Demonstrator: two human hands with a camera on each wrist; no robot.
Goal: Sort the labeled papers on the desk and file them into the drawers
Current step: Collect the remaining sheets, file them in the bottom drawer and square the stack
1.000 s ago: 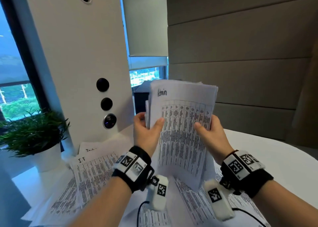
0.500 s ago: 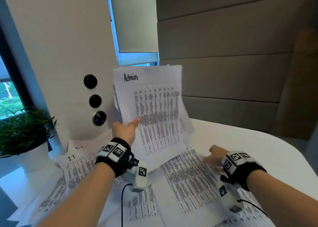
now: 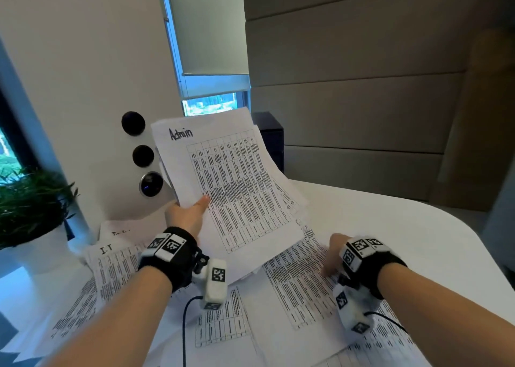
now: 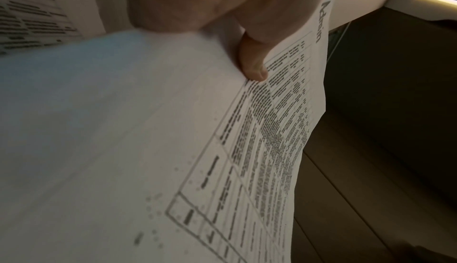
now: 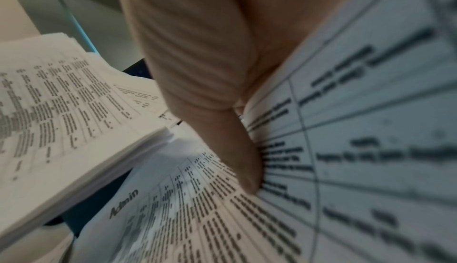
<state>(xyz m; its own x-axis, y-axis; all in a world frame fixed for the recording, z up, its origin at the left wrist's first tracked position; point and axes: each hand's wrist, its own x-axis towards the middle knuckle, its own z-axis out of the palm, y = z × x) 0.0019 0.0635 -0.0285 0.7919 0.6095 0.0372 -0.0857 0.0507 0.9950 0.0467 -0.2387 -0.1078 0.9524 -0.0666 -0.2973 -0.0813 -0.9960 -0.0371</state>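
Above the desk (image 3: pixel 404 227), the left hand (image 3: pixel 185 217) pinches one thick sheaf of Admin papers (image 3: pixel 237 188), thumb (image 4: pixel 252 61) on the printed face, the other fingers hidden behind. One sheaf is held; several loose sheets (image 3: pixel 292 297) lie overlapped under both wrists, one marked I.T (image 3: pixel 111 263) to the left of the left fingers. The right hand (image 3: pixel 333 255) rests its thumb (image 5: pixel 237 149) on a flat Admin sheet (image 5: pixel 197 208); whether it is gripping, I cannot tell. Beyond the right fingers the smooth white desk curves away bare. All pages are thin, white, printed with gridded tables. One potted plant (image 3: pixel 30 208) stands far left.
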